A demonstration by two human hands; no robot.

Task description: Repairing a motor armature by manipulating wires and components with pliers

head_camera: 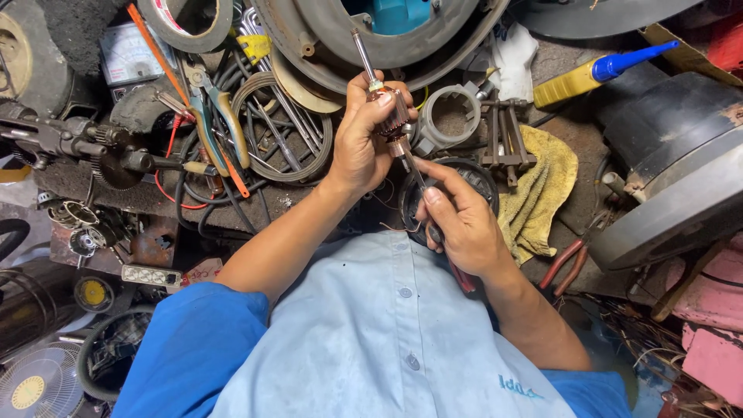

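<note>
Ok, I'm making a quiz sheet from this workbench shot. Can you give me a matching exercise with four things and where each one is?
Things:
1. motor armature
2. yellow rag
3. yellow bottle with a blue nozzle
4. red-handled pliers

Places:
A. lying at the top right of the bench
B. held in the left hand
C. spread on the bench right of the right hand
D. below the rag, near the bench's edge

Pairs: 1-B, 2-C, 3-A, 4-D

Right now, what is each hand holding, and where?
Left hand grips the motor armature around its copper windings; right hand holds a red-handled screwdriver by its handle.
</note>
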